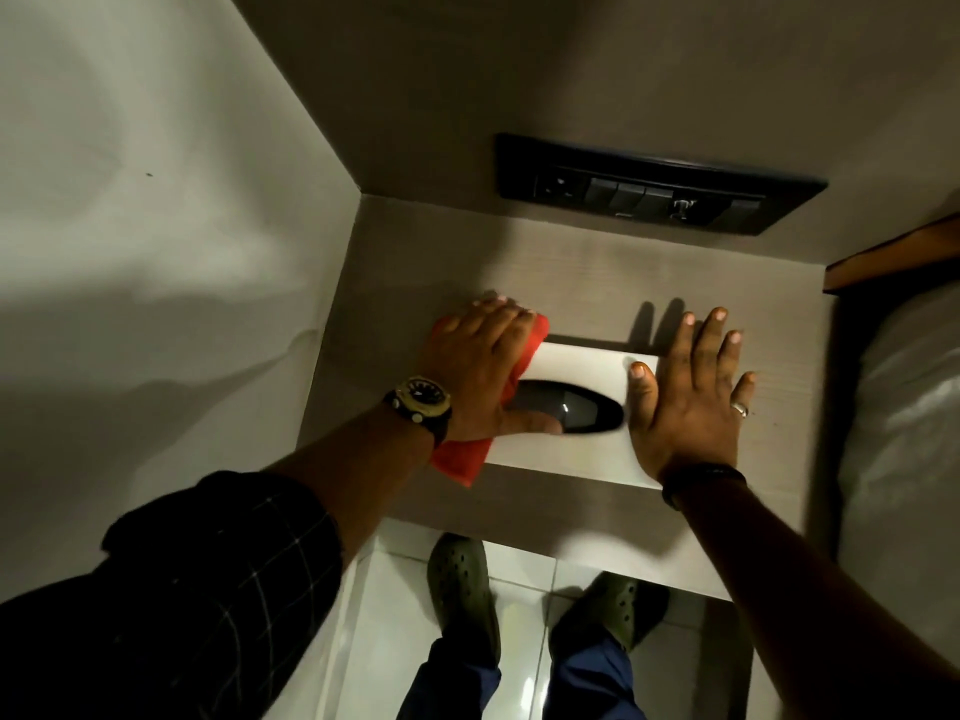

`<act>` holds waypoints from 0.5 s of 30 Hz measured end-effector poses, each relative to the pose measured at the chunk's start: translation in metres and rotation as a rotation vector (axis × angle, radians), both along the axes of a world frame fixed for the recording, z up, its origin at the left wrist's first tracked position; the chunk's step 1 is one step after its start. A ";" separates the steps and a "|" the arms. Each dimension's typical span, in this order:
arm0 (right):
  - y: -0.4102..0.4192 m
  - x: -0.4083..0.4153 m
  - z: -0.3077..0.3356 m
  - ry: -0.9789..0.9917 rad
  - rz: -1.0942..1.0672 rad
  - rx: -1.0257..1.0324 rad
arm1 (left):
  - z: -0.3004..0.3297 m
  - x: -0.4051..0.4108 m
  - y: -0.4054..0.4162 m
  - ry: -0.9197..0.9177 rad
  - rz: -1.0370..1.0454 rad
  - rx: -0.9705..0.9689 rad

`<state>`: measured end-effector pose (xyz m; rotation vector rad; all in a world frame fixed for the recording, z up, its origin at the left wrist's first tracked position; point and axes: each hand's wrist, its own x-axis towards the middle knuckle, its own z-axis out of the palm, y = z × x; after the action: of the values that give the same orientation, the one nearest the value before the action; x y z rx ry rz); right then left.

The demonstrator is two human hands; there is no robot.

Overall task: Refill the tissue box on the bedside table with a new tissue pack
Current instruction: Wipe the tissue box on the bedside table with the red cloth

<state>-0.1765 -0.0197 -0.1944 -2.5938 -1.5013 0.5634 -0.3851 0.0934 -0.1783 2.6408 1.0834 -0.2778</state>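
Bedside table [571, 272]: tissue box [576, 407] lengthwise left-right

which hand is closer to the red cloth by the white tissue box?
Left. The left hand rests flat on the red cloth at the white tissue box's left end. The right hand lies flat at the box's opposite end, apart from the cloth.

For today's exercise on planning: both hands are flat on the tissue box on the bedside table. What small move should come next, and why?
Probably lift the tissue box off the bedside table to get at its opening. The left hand presses one end, over something red; the right hand lies flat on the other. The dark oval slot shows no tissue, and no new pack is visible.
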 end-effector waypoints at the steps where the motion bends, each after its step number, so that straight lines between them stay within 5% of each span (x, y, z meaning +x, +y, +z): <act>1: 0.000 0.000 -0.001 0.004 -0.003 0.002 | 0.000 -0.005 0.005 0.021 0.019 0.001; 10: 0.000 0.001 -0.007 0.009 -0.025 0.025 | -0.002 -0.048 -0.025 -0.091 0.225 -0.039; 15: 0.001 0.000 -0.006 -0.001 -0.019 0.012 | -0.002 -0.018 -0.061 0.009 0.163 0.081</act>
<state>-0.1770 -0.0191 -0.2000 -2.5973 -1.4735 0.5488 -0.4028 0.0328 -0.1803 2.6023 1.3308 -0.2164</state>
